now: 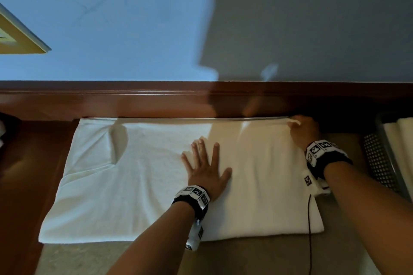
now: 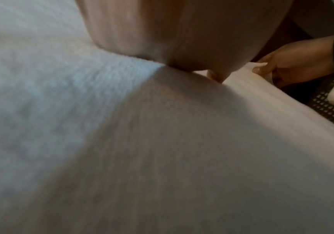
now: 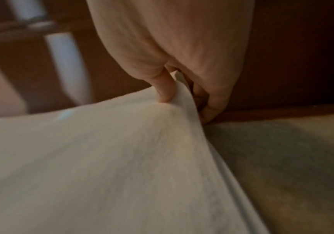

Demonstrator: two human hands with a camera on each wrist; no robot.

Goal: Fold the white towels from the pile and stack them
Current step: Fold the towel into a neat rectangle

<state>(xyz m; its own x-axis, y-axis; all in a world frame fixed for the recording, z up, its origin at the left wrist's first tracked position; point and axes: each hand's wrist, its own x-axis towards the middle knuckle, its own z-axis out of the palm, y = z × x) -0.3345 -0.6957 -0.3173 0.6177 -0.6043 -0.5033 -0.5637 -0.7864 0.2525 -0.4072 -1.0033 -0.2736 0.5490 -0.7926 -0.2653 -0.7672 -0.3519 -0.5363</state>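
Observation:
A large white towel [image 1: 138,181] lies spread over the padded surface in front of me, wrinkled at its far left. My left hand [image 1: 206,164] lies flat on its middle with fingers spread, pressing the cloth [image 2: 162,150] down. My right hand [image 1: 301,127] pinches the towel's far right corner [image 3: 179,95] between thumb and fingers, right at the dark wooden ledge. In the left wrist view the right hand [image 2: 294,61] shows holding that corner.
A dark wooden ledge [image 1: 156,100] runs along the towel's far edge, below a blue wall. A black mesh basket [image 1: 380,158] with folded white towels [image 1: 402,140] stands at the right. More white cloth [image 1: 1,131] peeks in at the far left. A thin black cable [image 1: 310,230] hangs from my right wrist.

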